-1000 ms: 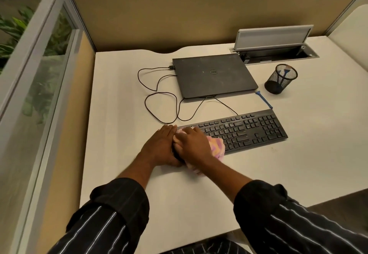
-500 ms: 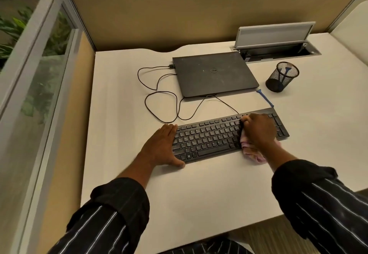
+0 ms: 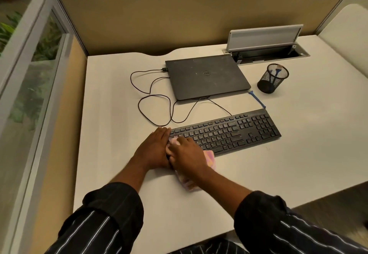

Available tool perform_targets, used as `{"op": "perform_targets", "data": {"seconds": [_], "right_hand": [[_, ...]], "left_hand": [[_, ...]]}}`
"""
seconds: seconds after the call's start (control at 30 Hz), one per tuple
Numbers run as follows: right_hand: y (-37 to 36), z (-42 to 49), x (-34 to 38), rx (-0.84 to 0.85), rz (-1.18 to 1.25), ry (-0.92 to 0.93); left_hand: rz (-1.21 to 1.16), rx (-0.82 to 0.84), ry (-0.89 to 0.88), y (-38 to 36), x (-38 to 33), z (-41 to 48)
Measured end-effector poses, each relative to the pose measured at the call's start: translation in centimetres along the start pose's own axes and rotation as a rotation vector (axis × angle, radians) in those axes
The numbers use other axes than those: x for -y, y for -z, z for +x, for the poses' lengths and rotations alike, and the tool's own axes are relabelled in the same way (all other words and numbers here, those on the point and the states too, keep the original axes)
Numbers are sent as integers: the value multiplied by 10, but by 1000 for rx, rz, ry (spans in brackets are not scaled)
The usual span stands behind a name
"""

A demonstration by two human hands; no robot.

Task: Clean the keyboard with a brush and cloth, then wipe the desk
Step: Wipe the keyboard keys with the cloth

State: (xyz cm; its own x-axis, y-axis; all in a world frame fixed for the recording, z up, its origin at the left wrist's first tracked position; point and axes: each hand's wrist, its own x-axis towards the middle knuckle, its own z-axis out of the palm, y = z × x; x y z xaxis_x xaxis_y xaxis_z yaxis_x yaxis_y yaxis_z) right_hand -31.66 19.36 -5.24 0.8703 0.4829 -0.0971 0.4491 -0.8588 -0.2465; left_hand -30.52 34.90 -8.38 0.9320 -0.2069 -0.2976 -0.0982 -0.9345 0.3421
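Observation:
A black keyboard lies at an angle on the pale desk. My left hand rests flat against the keyboard's left end, fingers together, bracing it. My right hand presses a pink and yellow cloth onto the keyboard's left keys, right beside my left hand. Part of the cloth trails out under my right wrist onto the desk. A thin blue brush lies on the desk just behind the keyboard's right end.
A closed dark laptop sits behind the keyboard, its black cable looped to the left. A black mesh pen cup stands at the right. An open cable hatch is at the back. Partition walls enclose the desk's back and left.
My right hand has swept the cloth from the keyboard's right end back to its left end, next to my left hand. My left hand has stayed in place.

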Motion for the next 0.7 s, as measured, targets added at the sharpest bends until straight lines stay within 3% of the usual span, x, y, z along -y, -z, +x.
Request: {"op": "perform_targets", "data": {"seconds": [0.13, 0.3, 0.43, 0.53, 0.7], "right_hand": [[9, -4, -55, -4, -77, -36], [26, -6, -151, -105, -122, -363], [36, -6, -151, -174, -11, -574], [28, -3, -101, -98, 10, -514], [10, -18, 10, 104, -26, -196]], "left_hand": [[-6, -62, -18, -1, 0, -2], [10, -54, -37, -1, 1, -1], [67, -43, -40, -1, -2, 0], [131, -6, -21, 2, -6, 3], [186, 55, 19, 3, -16, 6]]}}
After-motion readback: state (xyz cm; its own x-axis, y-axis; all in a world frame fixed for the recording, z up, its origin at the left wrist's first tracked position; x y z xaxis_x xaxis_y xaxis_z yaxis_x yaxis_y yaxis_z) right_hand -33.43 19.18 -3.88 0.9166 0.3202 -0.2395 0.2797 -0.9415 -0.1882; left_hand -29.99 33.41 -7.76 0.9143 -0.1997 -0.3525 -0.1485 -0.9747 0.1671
